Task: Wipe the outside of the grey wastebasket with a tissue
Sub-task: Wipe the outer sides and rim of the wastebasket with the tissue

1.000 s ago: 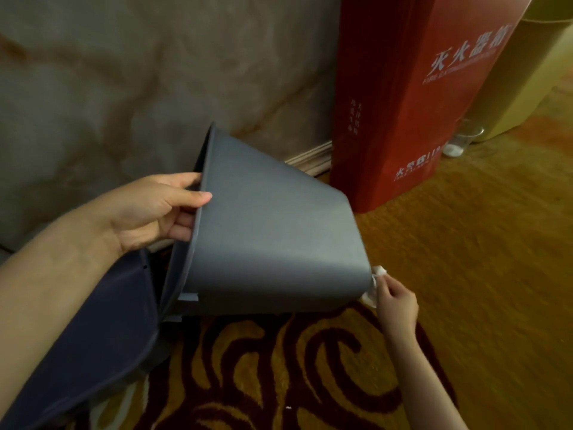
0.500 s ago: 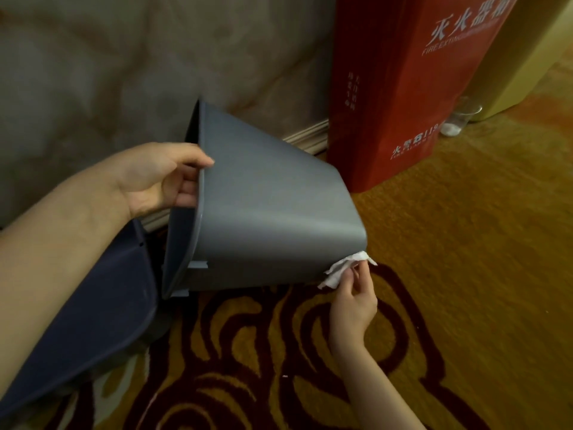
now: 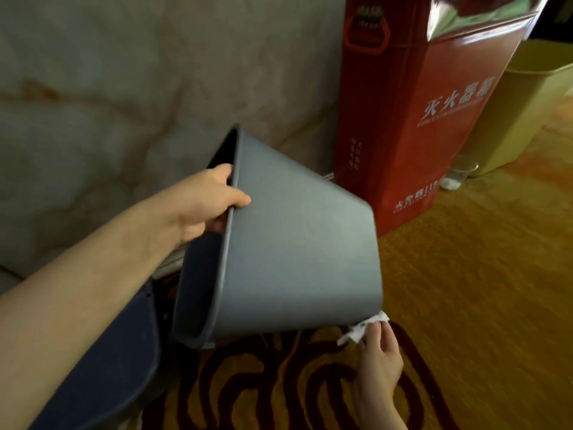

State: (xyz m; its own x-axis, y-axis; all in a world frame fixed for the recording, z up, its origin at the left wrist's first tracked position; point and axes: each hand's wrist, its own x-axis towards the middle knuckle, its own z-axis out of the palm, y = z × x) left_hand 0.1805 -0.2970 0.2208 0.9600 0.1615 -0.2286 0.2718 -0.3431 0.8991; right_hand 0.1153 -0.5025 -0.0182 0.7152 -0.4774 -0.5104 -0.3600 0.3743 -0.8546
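The grey wastebasket (image 3: 297,252) is tipped on its side above the carpet, its opening facing left and its base to the right. My left hand (image 3: 201,206) grips its rim, thumb on the outer wall and fingers inside. My right hand (image 3: 379,364) holds a crumpled white tissue (image 3: 361,332) against the lower right corner of the basket, by its base. The underside of the basket is hidden.
A tall red fire-extinguisher box (image 3: 412,119) stands against the marble wall (image 3: 108,88) just behind the basket. A yellow bin (image 3: 524,103) and a clear glass (image 3: 459,176) sit further right. A dark blue object (image 3: 102,361) lies at lower left on the patterned carpet (image 3: 480,290).
The tissue and my right hand slid left under the basket, then back right to its base corner. The basket's opening has tilted upward a little.
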